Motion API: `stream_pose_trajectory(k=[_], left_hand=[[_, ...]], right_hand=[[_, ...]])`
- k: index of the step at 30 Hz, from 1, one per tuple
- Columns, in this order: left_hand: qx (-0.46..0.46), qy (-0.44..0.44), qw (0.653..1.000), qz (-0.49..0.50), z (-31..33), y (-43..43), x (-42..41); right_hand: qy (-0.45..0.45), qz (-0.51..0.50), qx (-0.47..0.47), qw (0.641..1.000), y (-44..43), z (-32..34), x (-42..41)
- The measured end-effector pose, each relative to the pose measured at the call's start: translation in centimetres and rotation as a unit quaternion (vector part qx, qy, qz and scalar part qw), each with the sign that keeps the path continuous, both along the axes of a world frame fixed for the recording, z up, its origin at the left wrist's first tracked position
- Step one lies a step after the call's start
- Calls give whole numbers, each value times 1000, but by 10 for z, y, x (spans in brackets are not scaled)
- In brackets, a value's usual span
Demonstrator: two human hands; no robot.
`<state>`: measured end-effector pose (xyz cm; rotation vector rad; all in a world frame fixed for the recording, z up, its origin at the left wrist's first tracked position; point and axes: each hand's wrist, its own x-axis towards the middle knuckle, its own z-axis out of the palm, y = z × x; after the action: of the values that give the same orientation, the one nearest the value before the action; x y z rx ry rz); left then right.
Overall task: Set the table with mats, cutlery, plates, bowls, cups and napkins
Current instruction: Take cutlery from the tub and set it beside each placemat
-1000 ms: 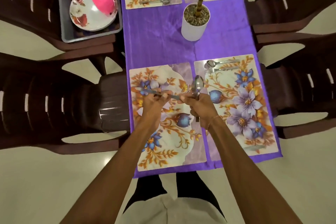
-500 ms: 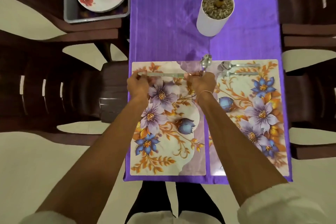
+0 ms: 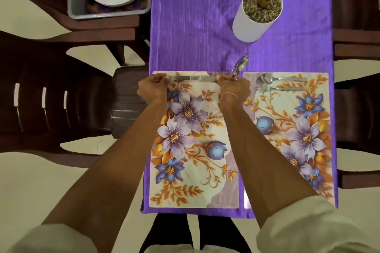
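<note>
Steel knife (image 3: 193, 78), long axis left-right, along floral mat (image 3: 195, 170) far edge

The single head-worn wide-angle camera looks almost straight down from close above the near end of the purple-clothed table (image 3: 191, 33), facing along its length.

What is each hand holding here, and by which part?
A knife, pinched at its ends: left hand on one end, right hand on the other. The right hand also grips a spoon by its handle, bowl sticking out.
</note>
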<state>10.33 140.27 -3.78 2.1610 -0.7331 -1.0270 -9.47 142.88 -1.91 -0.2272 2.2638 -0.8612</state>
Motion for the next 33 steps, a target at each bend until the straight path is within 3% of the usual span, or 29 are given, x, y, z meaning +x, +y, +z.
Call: stream_pose_trajectory(k=[21,28,33], left_hand=[[0,-91,994,-54,-1,-1,-5],[-15,-87,993,-75,-8,-1,0],[-49,-22,998,-38,7,8,2]], right_hand=[[50,-8,-25,998,-1,-21,4],[51,13,-27,998,0,-24,1],[26,22,-30,999,11,-13,2]])
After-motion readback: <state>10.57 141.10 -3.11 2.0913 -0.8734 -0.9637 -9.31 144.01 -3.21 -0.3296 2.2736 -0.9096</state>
